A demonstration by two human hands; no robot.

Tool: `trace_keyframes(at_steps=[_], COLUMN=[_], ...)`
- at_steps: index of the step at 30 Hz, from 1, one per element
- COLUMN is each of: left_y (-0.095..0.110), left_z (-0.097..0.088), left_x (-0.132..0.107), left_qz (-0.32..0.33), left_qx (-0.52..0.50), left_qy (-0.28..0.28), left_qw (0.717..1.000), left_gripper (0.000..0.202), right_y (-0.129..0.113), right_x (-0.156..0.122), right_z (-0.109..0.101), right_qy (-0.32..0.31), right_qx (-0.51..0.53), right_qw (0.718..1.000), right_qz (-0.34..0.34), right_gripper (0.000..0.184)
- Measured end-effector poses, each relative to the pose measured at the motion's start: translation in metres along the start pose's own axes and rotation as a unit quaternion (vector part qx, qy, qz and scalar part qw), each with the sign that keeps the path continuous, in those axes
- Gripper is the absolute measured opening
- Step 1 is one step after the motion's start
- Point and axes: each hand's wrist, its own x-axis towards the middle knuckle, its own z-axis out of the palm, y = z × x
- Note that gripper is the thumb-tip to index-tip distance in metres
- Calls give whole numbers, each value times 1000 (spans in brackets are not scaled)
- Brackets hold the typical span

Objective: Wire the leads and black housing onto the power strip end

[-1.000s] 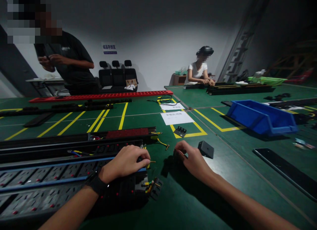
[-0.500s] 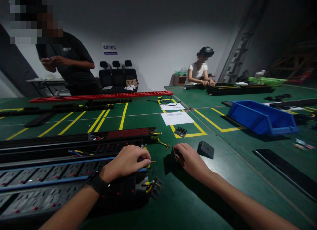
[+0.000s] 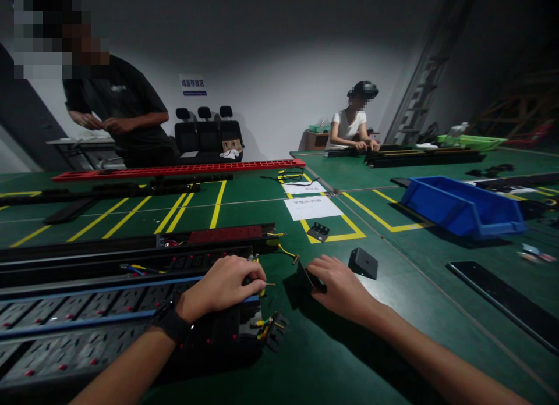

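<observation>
My left hand (image 3: pixel 229 283) rests over the end of a black power strip (image 3: pixel 144 297), fingers pinched on a yellow wire (image 3: pixel 262 290) with a thin brass-coloured tip poking out. My right hand (image 3: pixel 338 283), just right of the strip ends, grips a thin black end cap (image 3: pixel 303 277) tilted on edge above the table. A similar black cap (image 3: pixel 276 332) hangs by yellow-green wiring at the nearest strip's end. From a strip farther back, another yellow wire (image 3: pixel 286 251) with a metal terminal sticks out.
A black box-shaped piece (image 3: pixel 363 263) and a small black bracket (image 3: pixel 318 231) lie beyond my right hand. To the right are a blue bin (image 3: pixel 463 207) and a phone (image 3: pixel 502 303). Two people work across the green table (image 3: pixel 406 318); a red slotted rail (image 3: pixel 183 170) lies behind.
My right hand has turned the black end cap, which now leans more to the left. My left hand stays in place. The standing person's hands have lowered and shifted right.
</observation>
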Motion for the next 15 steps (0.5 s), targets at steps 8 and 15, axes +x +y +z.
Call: trace_keyframes(at_steps=[8,15], left_y=[1,0], left_z=[-1,0], left_x=[0,0], left_qz=[1,0], left_qx=[3,4], left_qy=[1,0], left_qw=[1000,1000], left_gripper=[21,22], right_y=[-8,-21], right_x=[2,0], right_z=[-8,-9], right_qy=[-34,-63], right_qx=[79,83], right_qw=[995,991], right_qz=[-51,-81], right_gripper=[25,22])
